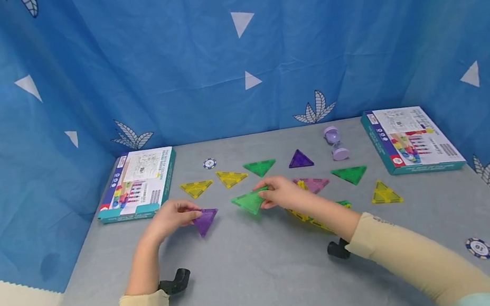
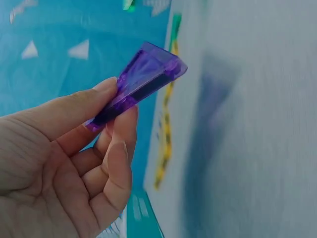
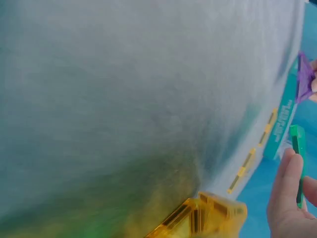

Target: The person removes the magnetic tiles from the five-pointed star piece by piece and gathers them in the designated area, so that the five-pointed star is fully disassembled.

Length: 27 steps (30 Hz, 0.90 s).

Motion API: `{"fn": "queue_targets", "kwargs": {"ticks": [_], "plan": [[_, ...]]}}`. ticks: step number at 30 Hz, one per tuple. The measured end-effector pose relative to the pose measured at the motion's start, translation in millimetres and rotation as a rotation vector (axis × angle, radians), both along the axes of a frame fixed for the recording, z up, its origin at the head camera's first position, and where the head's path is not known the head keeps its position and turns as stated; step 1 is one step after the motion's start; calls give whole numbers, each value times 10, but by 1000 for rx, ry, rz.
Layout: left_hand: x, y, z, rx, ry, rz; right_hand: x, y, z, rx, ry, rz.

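Note:
My left hand (image 1: 174,219) pinches a purple triangular magnetic tile (image 1: 205,221) between thumb and fingers. In the left wrist view that purple tile (image 2: 148,74) is held up above the table, its shadow falling beside it. A green triangular tile (image 1: 250,202) is gripped in my right hand (image 1: 278,191), a short way to the right of the purple one. The right wrist view catches the green tile (image 3: 297,158) nearly edge-on between the fingers. Beneath my right forearm, joined yellow tiles (image 1: 300,215) are partly hidden, with a pink tile (image 1: 315,184) behind them.
Flat on the grey table (image 1: 257,290) lie yellow tiles (image 1: 232,178), green tiles (image 1: 349,175) and a dark purple tile (image 1: 300,159). A lilac hourglass (image 1: 336,144) lies toward the back. Boxes stand at left (image 1: 134,184) and right (image 1: 411,140). Poker chips (image 1: 479,248) lie about.

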<state>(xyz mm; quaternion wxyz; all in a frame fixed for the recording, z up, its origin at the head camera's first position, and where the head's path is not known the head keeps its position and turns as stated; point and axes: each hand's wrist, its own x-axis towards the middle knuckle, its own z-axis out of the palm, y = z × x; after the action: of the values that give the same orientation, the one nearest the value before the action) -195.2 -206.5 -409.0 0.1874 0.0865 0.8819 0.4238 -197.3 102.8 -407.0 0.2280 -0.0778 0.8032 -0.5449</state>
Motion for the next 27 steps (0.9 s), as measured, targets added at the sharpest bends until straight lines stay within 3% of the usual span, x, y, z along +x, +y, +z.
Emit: {"fn": "queue_targets", "kwargs": {"ticks": [5,12,18,27], "plan": [[-75,-203,-102,-28,-7,65,-208,-236,-97,53,-85,-36],[-141,-237,-202,-121,79,100,-329,-411,-225,35,-157,-109],[-145,-206,-221,-230,151,181,-320,-432,-260,-27,-185,-161],[-95,-135,-128,-323,132,236,-223,-232,-68,-72,-176,-168]]}}
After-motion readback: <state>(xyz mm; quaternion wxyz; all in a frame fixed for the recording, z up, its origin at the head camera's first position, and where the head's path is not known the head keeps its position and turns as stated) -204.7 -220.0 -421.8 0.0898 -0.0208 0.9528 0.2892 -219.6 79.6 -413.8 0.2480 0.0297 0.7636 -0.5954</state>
